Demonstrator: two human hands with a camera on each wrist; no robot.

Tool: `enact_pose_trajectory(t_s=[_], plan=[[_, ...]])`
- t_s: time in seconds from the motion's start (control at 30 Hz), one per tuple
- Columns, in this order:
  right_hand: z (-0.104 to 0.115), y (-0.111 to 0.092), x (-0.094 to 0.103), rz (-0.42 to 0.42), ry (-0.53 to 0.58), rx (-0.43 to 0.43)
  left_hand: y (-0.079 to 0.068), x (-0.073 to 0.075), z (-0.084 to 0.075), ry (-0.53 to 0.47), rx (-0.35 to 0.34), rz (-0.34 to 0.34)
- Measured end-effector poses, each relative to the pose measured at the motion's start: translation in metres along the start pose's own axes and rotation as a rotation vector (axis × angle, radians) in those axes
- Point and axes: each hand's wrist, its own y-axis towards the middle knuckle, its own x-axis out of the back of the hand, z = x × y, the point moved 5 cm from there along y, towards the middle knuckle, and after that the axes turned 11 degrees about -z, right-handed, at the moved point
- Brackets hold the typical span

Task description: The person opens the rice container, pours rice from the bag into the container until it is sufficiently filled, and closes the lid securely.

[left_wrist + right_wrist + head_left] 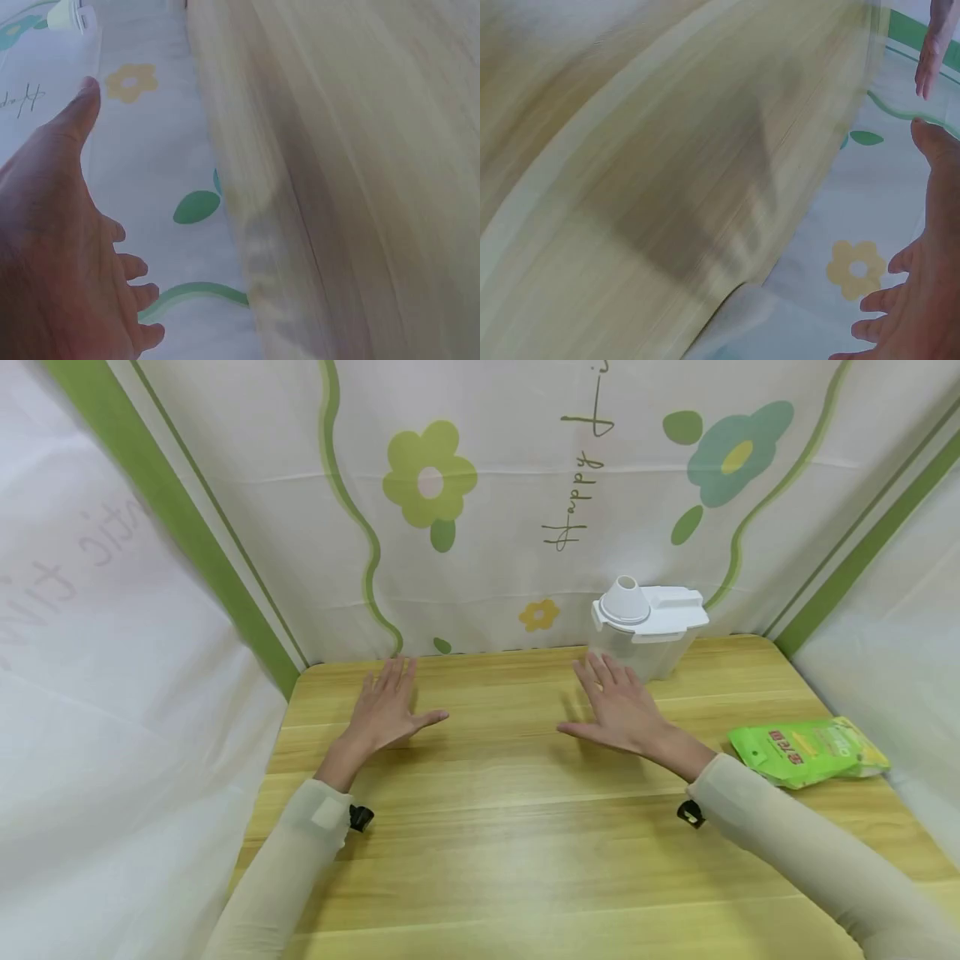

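Note:
Over the left back part of the wooden table, my left hand is held palm down, fingers straight and thumb out to the side. My right hand mirrors it on the other side, thumb pointing inward. Neither hand holds anything. Just beyond the right fingertips stands a clear plastic container with a white lid and a cone-shaped spout. In the left wrist view the left hand shows its spread thumb; the right wrist view shows the right hand likewise, above a shadow on the wood.
A bright green packet lies on the table at the right, beyond my right forearm. White curtains with flower prints hang behind the table's back edge and along both sides. Each wrist bears a small black device.

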Motion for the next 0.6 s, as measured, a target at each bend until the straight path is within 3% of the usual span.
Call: enact_pose_trajectory(t_s=[0.6], plan=[[-0.039, -0.032, 0.034, 0.015, 0.024, -0.045, 0.008, -0.006, -0.015, -0.129, -0.017, -0.031]])
